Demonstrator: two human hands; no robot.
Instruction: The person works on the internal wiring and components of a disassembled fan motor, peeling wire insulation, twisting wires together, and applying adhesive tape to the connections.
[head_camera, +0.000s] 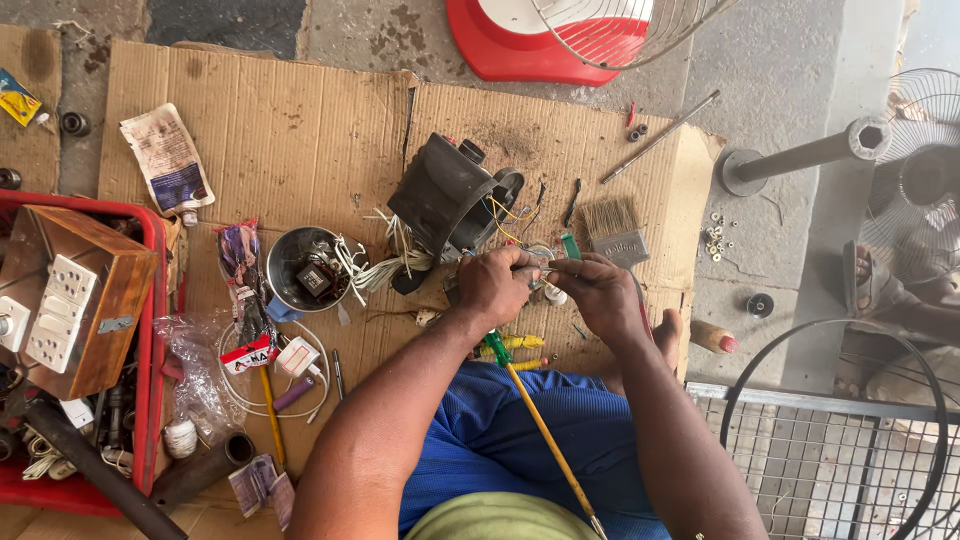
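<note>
head view: nearest to us, at six o'clock, a yellow rod with a green tip (535, 415) slants across our blue-trousered lap. just beyond it our left hand (495, 285) and right hand (597, 292) meet at the centre of the cardboard sheet (300, 140). the fingers of both hands are clenched on a small bundle of wires (540, 262); what exactly lies inside the grip we cannot tell. a green-handled tool (570, 246) pokes out just above the right hand.

at twelve o'clock of the hands, touching the wires, lies a dark fan motor housing (445, 195). at one o'clock sits a paint brush (613, 228). at nine o'clock a metal bowl (285, 262) holds small parts, with white cables (375, 265) running from it toward the motor.

far off at nine o'clock a red crate (155, 300) carries a wooden switch box (80, 295). at twelve o'clock, past the cardboard, stands a red fan base (500, 45).
</note>
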